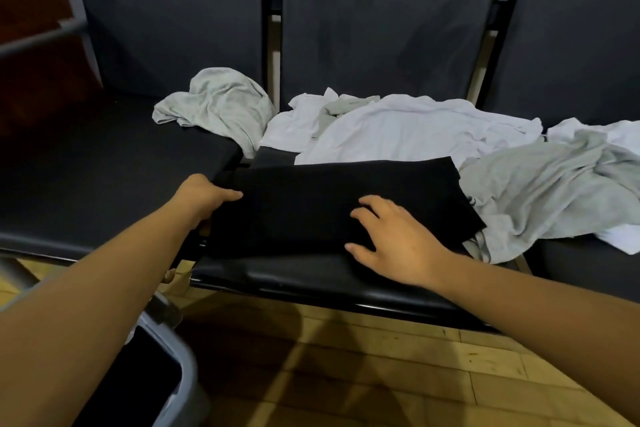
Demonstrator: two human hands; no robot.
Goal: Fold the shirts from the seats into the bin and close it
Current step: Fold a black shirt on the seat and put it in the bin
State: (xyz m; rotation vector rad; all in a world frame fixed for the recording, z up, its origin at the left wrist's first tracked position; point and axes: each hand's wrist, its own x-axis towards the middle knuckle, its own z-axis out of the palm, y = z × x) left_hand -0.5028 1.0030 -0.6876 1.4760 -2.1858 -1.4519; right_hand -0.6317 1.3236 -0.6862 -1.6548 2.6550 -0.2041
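On black shirt [311, 208], right hand [398, 241]

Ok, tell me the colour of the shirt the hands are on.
Plain black shirt, seen best in the head view.

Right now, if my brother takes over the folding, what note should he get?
Left hand pinches the black shirt's left edge; right hand lies flat on it.
Black shirt lies partly folded on the middle seat.
Loose on the seats: left grey shirt, white shirt, right grey shirt.
Bin stands open at lower left; its inside is too dark to tell.
Left: finish this fold, bin every shirt, close the bin.
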